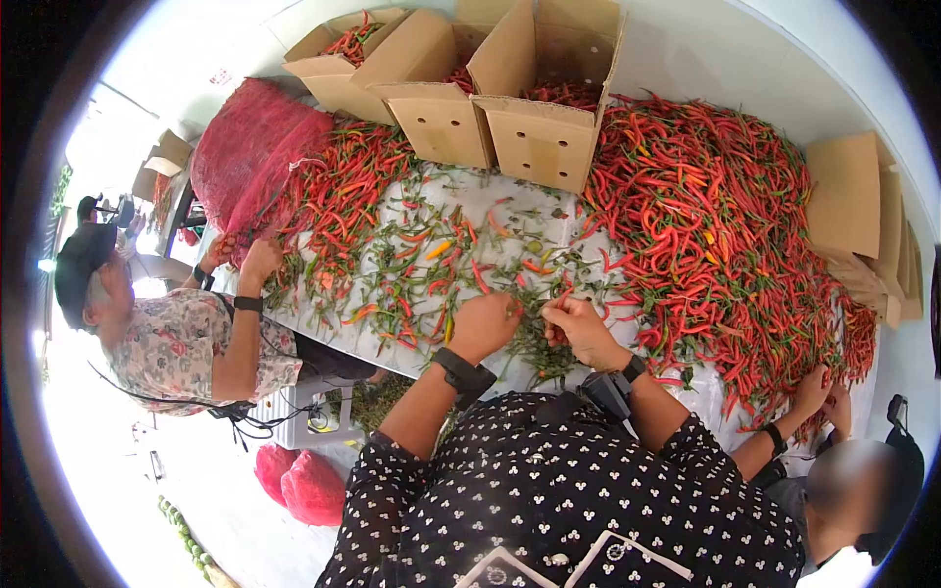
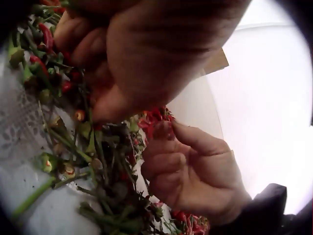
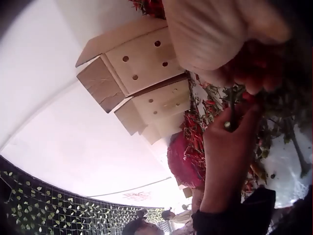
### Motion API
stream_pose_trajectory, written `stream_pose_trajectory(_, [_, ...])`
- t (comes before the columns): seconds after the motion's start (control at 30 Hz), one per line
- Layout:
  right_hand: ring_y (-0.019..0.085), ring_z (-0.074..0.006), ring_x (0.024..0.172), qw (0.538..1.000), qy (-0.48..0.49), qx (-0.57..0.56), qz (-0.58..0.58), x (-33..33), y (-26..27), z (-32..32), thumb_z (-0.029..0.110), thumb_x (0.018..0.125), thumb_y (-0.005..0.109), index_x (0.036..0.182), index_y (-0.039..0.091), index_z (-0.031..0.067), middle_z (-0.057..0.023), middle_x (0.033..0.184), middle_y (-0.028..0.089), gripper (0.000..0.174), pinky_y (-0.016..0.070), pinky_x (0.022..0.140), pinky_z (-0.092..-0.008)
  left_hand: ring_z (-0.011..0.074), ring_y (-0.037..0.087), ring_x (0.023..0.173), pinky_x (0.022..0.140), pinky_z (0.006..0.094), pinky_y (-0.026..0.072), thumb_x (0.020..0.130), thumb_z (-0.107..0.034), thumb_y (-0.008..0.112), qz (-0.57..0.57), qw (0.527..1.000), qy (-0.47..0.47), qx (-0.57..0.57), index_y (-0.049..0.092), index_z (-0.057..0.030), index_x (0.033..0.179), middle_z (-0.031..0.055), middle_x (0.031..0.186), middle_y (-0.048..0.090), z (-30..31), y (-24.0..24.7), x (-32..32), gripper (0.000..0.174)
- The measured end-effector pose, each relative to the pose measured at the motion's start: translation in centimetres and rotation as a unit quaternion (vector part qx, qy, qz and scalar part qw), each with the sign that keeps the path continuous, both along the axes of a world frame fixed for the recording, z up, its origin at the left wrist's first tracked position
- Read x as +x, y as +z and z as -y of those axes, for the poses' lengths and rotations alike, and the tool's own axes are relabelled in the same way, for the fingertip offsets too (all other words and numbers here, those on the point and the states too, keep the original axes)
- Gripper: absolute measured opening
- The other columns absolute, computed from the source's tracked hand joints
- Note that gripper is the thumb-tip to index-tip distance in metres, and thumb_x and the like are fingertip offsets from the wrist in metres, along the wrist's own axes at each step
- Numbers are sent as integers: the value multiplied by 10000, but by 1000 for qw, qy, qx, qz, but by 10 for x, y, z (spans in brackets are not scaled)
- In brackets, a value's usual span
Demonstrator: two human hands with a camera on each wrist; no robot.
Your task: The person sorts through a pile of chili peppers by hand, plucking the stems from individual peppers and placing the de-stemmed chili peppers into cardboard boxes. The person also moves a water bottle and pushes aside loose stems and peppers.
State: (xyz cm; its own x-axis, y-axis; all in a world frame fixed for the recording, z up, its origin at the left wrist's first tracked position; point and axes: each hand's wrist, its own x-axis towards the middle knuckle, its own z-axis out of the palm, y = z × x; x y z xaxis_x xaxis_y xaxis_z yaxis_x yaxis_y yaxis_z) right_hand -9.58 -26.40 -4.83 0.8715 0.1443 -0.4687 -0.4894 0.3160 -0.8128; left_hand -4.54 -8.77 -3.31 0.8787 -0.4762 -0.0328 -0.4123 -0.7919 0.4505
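My left hand (image 1: 487, 323) is curled above the bed of loose stems. In the right wrist view a short green stem (image 3: 231, 112) sticks out between the thumb and fingers of the left hand (image 3: 227, 144). Close to its right is my right hand (image 1: 585, 331), fingers bent and thumb tip against the forefinger. Red shows at the fingertips of the right hand (image 2: 190, 171) in the left wrist view, where it pinches a red chili pepper, mostly hidden. Green stems (image 2: 98, 161) and bits of chili lie under both hands on the pale cover (image 2: 24, 132).
A big heap of red chilies (image 1: 696, 206) covers the right side, with another pile (image 1: 348, 176) beyond the left hand. Cardboard boxes (image 1: 539, 137) stand along the back, beside a red mesh sack (image 1: 250, 147). People work at left (image 1: 211, 343) and right (image 1: 814, 392).
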Motion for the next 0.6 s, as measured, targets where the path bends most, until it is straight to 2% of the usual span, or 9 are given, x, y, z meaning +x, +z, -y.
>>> stream_pose_trajectory(0.07, [517, -93, 553, 1000, 7, -19, -15, 2, -2, -4, 176, 845, 549, 888, 546, 30, -15, 656, 535, 153, 439, 498, -236, 336, 580, 621, 573, 417, 460, 700, -255, 633, -7, 1000, 3, -20, 636, -95, 815, 149, 640, 588, -3, -4, -1, 197])
stream_pose_trajectory(0.17, [514, -89, 542, 997, 34, -59, -23, 4, -8, -9, 170, 840, 558, 923, 558, 27, -9, 651, 532, 165, 427, 486, -229, 326, 589, 684, 605, 427, 465, 708, -241, 622, -57, 998, -6, -13, 636, -121, 811, 125, 733, 614, -7, 0, -4, 160])
stream_pose_trajectory(0.23, [510, -86, 532, 995, 55, -80, -14, 8, -15, -13, 173, 833, 569, 927, 564, 22, -5, 647, 530, 178, 420, 482, -225, 326, 583, 673, 606, 395, 459, 676, -189, 659, -57, 994, -26, -90, 637, -71, 840, 163, 709, 596, -11, -6, -6, 204])
stream_pose_trajectory(0.3, [547, -152, 525, 960, 95, -260, 36, 12, -22, -16, 206, 745, 633, 913, 552, -12, -77, 597, 544, 288, 434, 496, -311, 327, 581, 682, 610, 397, 458, 674, -179, 661, -55, 994, -23, -96, 637, -67, 838, 164, 727, 597, -13, -9, -8, 199])
stream_pose_trajectory(0.33, [547, -152, 525, 960, 97, -261, 36, 12, -27, -18, 206, 745, 633, 913, 552, -12, -77, 597, 544, 288, 434, 496, -311, 328, 579, 691, 615, 399, 457, 673, -169, 662, -52, 993, -20, -102, 637, -64, 835, 165, 746, 598, -14, -10, -9, 194])
stream_pose_trajectory(0.4, [591, -266, 607, 887, 90, -401, 213, 13, -27, -21, 224, 677, 668, 883, 556, -7, -153, 662, 574, 329, 443, 554, -382, 326, 587, 717, 634, 392, 465, 673, -168, 664, -67, 993, -20, -96, 632, -63, 862, 163, 772, 605, -15, -11, -9, 218])
stream_pose_trajectory(0.43, [591, -266, 607, 886, 92, -401, 214, 12, -21, -24, 224, 677, 668, 883, 556, -7, -153, 662, 574, 329, 443, 554, -382, 324, 594, 743, 653, 385, 472, 674, -166, 665, -84, 992, -22, -89, 628, -62, 890, 161, 799, 612, -15, -11, -8, 243])
stream_pose_trajectory(0.5, [581, -351, 698, 844, 96, -490, 198, 7, -8, -29, 216, 650, 678, 850, 560, 8, -175, 730, 593, 312, 444, 602, -421, 331, 591, 771, 673, 395, 470, 678, -179, 640, -86, 988, -2, -126, 618, -76, 918, 162, 818, 613, -17, -18, -8, 262])
stream_pose_trajectory(0.6, [579, -350, 727, 844, 71, -496, 193, 8, -8, -30, 215, 647, 683, 833, 555, 19, -165, 743, 598, 299, 446, 620, -426, 340, 588, 814, 703, 402, 468, 684, -192, 615, -83, 979, 24, -183, 593, -74, 957, 166, 857, 615, -20, -29, -7, 298])
